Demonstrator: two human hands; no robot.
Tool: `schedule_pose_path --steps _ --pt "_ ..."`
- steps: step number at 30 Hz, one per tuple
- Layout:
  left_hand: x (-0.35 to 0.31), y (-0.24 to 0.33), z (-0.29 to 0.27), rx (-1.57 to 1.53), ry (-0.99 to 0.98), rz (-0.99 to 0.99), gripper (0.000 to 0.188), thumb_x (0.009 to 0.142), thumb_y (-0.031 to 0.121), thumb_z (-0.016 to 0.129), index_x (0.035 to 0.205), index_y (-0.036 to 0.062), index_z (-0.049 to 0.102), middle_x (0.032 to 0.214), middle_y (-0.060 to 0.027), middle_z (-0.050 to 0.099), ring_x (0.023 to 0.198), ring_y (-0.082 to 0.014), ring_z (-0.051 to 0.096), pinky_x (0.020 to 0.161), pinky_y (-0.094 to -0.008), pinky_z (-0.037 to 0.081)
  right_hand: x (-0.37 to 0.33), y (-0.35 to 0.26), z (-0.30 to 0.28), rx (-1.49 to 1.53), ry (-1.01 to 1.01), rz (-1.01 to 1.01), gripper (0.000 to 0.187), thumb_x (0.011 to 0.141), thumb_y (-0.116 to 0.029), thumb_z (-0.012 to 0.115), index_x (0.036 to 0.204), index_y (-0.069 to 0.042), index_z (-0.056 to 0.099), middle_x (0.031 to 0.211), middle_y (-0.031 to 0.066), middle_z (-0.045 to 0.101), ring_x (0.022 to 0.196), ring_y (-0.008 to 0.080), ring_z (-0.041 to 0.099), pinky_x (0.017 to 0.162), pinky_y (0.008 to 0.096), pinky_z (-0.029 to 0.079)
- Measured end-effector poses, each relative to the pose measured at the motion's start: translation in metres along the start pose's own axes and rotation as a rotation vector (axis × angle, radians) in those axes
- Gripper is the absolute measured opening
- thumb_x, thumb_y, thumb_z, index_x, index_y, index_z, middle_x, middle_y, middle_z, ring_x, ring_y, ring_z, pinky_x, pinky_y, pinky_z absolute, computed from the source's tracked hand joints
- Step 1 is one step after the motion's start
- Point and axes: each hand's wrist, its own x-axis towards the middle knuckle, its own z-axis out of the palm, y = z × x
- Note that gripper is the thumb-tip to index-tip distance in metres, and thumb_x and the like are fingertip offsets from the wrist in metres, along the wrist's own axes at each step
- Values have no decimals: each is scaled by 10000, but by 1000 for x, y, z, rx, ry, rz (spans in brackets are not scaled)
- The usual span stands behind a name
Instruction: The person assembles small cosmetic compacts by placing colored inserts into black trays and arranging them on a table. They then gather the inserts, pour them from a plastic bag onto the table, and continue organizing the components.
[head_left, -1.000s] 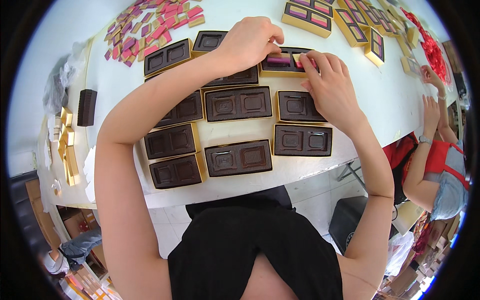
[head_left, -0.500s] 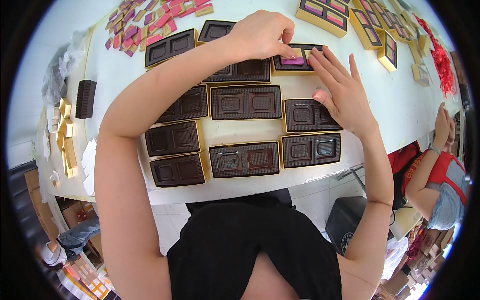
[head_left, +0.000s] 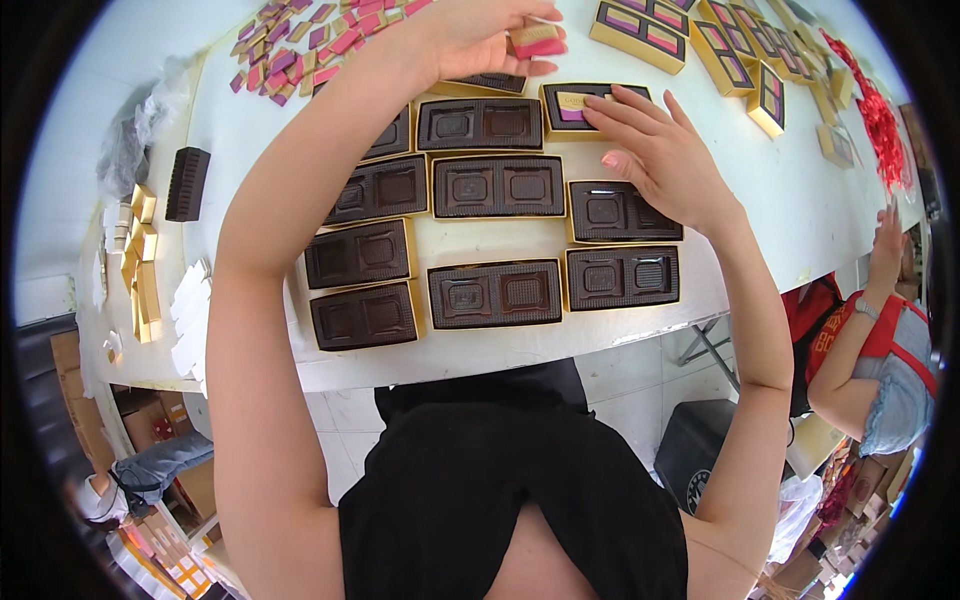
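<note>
"Gold boxes (head_left: 496,293) with dark trays stand in loose rows on the white surface (head_left: 790,215). How are the hands?"

"The left hand (head_left: 482,38) is at the top edge of the view, its fingers bent around a pink piece (head_left: 538,42). It grips that piece up in front of the far box (head_left: 565,134), a little to its left."

"And the right hand (head_left: 665,160)?"

"Open, palm down, fingers spread. Its fingertips reach over the right part of the far box. Whether they press on something there, I can't tell."

"What's in that box?"

"A purple piece (head_left: 572,108), partly gold, lies in the left compartment. The fingers hide much of the right one."

"And around them?"

"A pile (head_left: 346,42) of pink, purple and gold pieces spreads beyond the left forearm. Packed boxes (head_left: 632,52) stand at the far right, with red shreds (head_left: 868,110) past them. Near the left edge are a black block (head_left: 187,184) and gold strips (head_left: 147,308)."

"Someone's on the right, too."

"Yes, a co-worker's hand (head_left: 885,250) shows there, with a watch at the wrist."
</note>
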Motion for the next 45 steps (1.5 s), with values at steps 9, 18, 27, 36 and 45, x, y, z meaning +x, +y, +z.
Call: schedule_pose_path --steps 9,18,27,36,45 --pt "-47 7 31 -11 -163 133 368 946 41 529 1304 -6 463 1312 -197 540 1197 -285 565 996 -387 494 21 -29 -30 329 568 6 317 808 -72 692 1123 -71 653 1161 80 602 1036 274 579 841 356 504" --pt "-89 27 -49 410 519 116 388 934 130 613 1278 -18 513 1140 -158 628 1024 -197 644 803 -283 563 -53 -41 -50 282 308 49 215 722 38 701 931 -6 677 986 91 647 920 275 619 759 340 516" --pt "-129 -16 -252 1271 886 123 188 742 285 725 859 144 765 747 -80 712 694 -228 682 685 -345 533 -67 -56 -18 154 263 146 380 694 150 525 1035 46 656 1121 163 650 1091 350 603 978 430 474" --pt "-118 -37 -258 1627 748 192 228 847 236 666 1048 139 714 943 -134 688 828 -321 648 743 -392 513 -71 -54 -21 -62 248 86 382 667 79 534 1032 82 648 1121 189 645 1080 354 606 975 476 477" --pt "-81 -17 -141 536 657 317 220 966 125 565 1141 21 648 917 -24 687 775 -76 637 621 -194 475 -81 -47 -17 -57 301 88 334 630 65 539 935 58 675 1045 172 678 1003 349 649 890 421 527"
